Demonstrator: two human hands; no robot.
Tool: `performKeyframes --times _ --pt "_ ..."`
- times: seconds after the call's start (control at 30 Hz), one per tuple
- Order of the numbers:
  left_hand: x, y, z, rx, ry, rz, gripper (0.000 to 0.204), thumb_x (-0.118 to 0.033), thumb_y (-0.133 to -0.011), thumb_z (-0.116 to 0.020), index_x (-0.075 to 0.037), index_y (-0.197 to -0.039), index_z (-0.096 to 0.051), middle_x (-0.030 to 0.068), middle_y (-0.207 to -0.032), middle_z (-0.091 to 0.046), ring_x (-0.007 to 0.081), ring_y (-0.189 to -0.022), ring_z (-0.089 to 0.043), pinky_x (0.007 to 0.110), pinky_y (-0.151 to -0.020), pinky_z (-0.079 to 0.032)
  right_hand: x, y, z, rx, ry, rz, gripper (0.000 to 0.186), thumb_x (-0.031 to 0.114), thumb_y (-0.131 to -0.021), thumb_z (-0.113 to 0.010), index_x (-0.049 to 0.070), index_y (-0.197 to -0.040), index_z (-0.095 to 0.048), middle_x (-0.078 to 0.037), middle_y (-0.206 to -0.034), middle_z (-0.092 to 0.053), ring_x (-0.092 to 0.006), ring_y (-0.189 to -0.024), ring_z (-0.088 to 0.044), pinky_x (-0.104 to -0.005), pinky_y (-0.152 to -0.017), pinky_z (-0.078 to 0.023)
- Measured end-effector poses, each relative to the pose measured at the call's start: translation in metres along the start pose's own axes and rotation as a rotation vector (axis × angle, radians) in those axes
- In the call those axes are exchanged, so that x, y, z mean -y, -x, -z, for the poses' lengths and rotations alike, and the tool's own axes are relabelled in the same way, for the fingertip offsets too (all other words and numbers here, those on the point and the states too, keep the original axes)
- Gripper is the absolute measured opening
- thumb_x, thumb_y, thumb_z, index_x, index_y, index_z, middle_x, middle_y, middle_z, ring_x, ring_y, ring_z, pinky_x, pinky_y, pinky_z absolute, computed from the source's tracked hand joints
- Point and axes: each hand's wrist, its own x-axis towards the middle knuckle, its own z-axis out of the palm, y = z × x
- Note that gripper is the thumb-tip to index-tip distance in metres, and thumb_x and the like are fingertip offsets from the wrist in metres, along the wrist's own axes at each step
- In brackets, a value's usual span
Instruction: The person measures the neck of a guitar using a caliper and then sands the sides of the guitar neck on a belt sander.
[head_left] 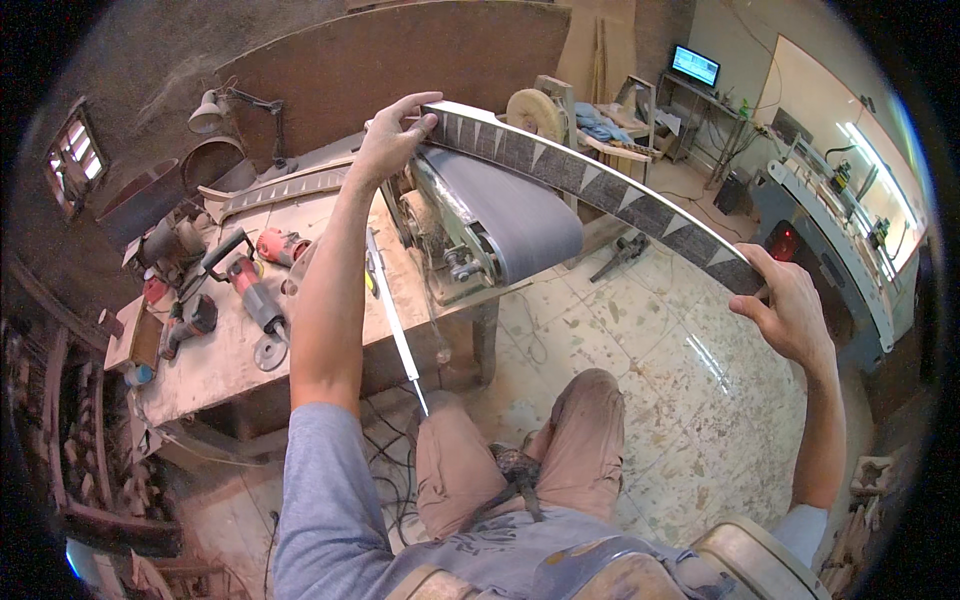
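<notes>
A long narrow strip, dark grey with pale triangles along its face and a light upper edge, spans the space between my hands. At its far left end, my left hand is closed around it with thumb and fingers. The nearer right end is pinched in my right hand, fingers behind and thumb below. The strip is held up in the air in front of a belt sander with a wide grey belt; from here I cannot tell whether they touch. A similar strip lies on the wooden workbench.
On the bench lie a red angle grinder, a cordless drill and a long metal ruler-like bar jutting past the edge. A buffing wheel stands behind the sander. To the right is a large grey machine. Cables trail on the floor.
</notes>
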Motion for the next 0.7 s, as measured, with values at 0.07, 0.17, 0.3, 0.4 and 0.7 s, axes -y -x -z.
performKeyframes --times 0.07,0.17,0.3,0.4,0.7 --pt "-0.001 0.001 -0.002 0.000 -0.004 0.022 0.038 -0.014 -0.101 -0.063 -0.012 -0.139 -0.064 0.0090 -0.114 -0.070 0.0170 -0.107 -0.063 0.033 -0.095 -0.052 0.000 -0.004 -0.003 -0.007 0.037 0.008 0.058 0.014 -0.076 -0.082 0.013 -0.129 -0.060 -0.018 -0.096 -0.072 -0.0373 -0.087 -0.071 -0.0449 -0.074 -0.053" --pt "0.013 -0.002 0.000 -0.018 -0.044 -0.010 0.038 -0.013 -0.101 -0.063 -0.012 -0.139 -0.064 0.0096 -0.116 -0.071 0.0166 -0.106 -0.064 0.032 -0.095 -0.052 0.000 -0.006 -0.007 -0.054 0.106 0.067 0.058 0.015 -0.076 -0.082 0.013 -0.129 -0.060 -0.019 -0.096 -0.072 -0.0371 -0.086 -0.071 -0.0447 -0.073 -0.053" --pt "0.014 -0.004 0.000 -0.007 -0.008 0.025 0.035 -0.014 -0.101 -0.064 -0.012 -0.136 -0.067 0.0107 -0.116 -0.072 0.0183 -0.106 -0.065 0.034 -0.095 -0.052 0.004 -0.005 -0.012 -0.039 0.059 -0.002 0.058 0.016 -0.075 -0.083 0.012 -0.129 -0.061 -0.019 -0.097 -0.072 -0.0369 -0.085 -0.071 -0.0444 -0.074 -0.053" --pt "0.023 -0.009 0.000 -0.038 -0.009 -0.010 0.032 -0.019 -0.102 -0.063 -0.012 -0.133 -0.069 0.0103 -0.115 -0.073 0.0195 -0.105 -0.067 0.035 -0.096 -0.052 0.005 -0.001 -0.023 -0.065 0.018 0.044 0.057 0.016 -0.076 -0.084 0.010 -0.128 -0.062 -0.019 -0.098 -0.072 -0.0355 -0.086 -0.072 -0.0438 -0.075 -0.054" --pt "0.029 -0.023 0.007 -0.090 -0.086 -0.004 0.037 -0.037 -0.103 -0.062 -0.007 -0.119 -0.075 0.0082 -0.102 -0.075 0.0187 -0.095 -0.066 0.036 -0.087 -0.052 0.025 0.001 -0.018 -0.029 0.153 0.118 0.056 0.016 -0.080 -0.080 0.007 -0.132 -0.060 -0.017 -0.109 -0.071 -0.0330 -0.096 -0.071 -0.0435 -0.079 -0.056"
